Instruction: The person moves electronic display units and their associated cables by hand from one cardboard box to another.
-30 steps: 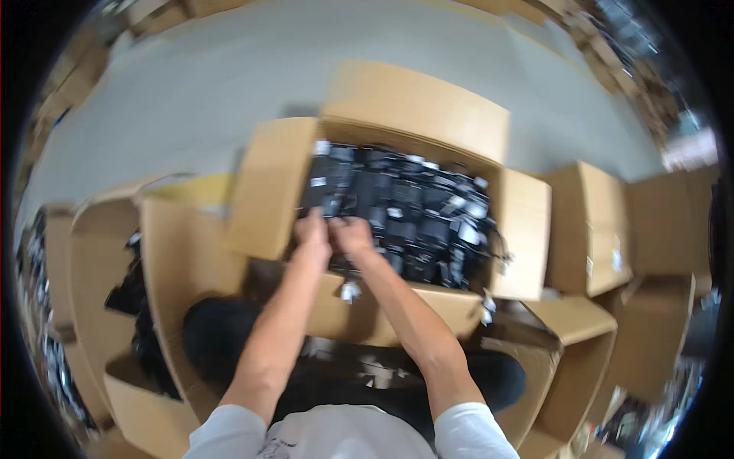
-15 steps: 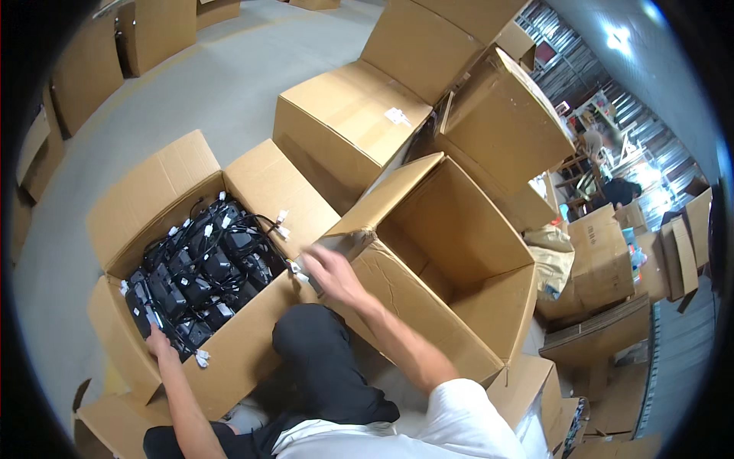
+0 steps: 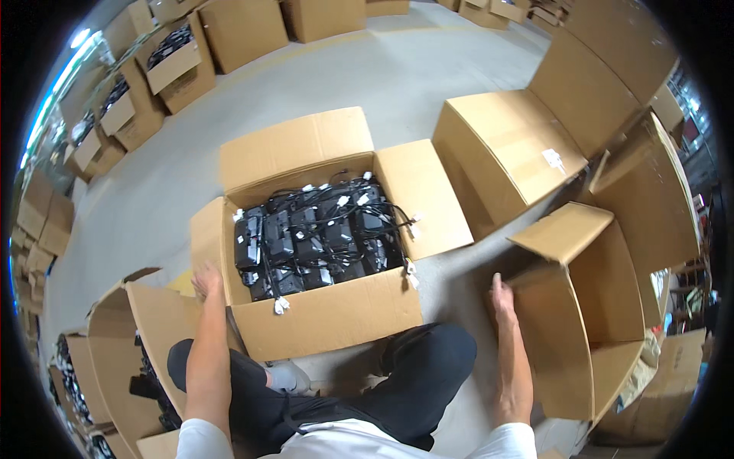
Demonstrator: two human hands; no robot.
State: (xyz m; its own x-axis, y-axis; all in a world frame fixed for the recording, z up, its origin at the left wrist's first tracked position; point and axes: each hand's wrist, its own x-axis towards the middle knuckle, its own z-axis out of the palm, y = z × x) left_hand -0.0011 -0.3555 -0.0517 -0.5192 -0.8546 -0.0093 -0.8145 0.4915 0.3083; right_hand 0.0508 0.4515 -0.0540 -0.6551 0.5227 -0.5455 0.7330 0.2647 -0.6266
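Note:
A cardboard box (image 3: 329, 320) with its flaps spread stands in front of me, filled with black power adapters (image 3: 310, 241). Their black cables and white connectors lie tangled on top, and a few plugs hang over the near and right edges. My left hand (image 3: 206, 281) is at the left flap (image 3: 208, 243) of this box, fingers apart, holding nothing. Off to the right, my right hand (image 3: 502, 297) is beside the left wall of an empty cardboard box (image 3: 547, 325). It looks stretched out, seen edge-on and a little blurred, with no object in it.
Behind the empty box stands a large closed-top carton (image 3: 520, 145) with a raised panel. An open box (image 3: 157, 336) with black items sits by my left knee. More cartons (image 3: 245, 34) line the far side beyond grey floor (image 3: 306, 96). My knees flank the near wall.
My view has swung left. The empty box now stands apart from the full one, with floor between. My left hand has left the adapters for the flap; my right hand has left the connectors.

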